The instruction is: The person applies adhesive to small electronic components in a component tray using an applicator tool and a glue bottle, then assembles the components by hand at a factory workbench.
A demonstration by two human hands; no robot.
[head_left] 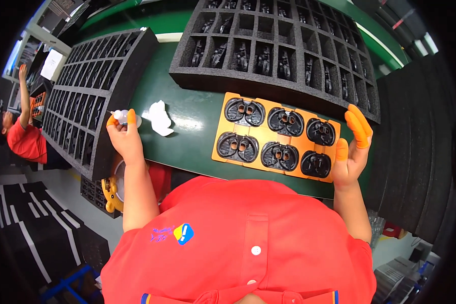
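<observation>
My left hand (125,143), with orange finger covers, pinches a small whitish squeeze bottle (120,116) with a thin tip above the left part of the green table. Beside it a crumpled white wipe (160,118) lies on the table. My right hand (353,157), also in orange finger covers, is raised at the right end of an orange tray (261,133). Its fingers point up and stand apart from the thumb, with nothing seen in them. In the tray sit two rows of black goggle-shaped parts (286,122); some show copper-coloured round openings.
A large dark foam tray (268,84) with black parts in its cells stands behind the orange tray. Another foam tray (120,76) slants along the left. Black foam sheets (410,142) stand at the right. A person in a red shirt (28,139) works at far left.
</observation>
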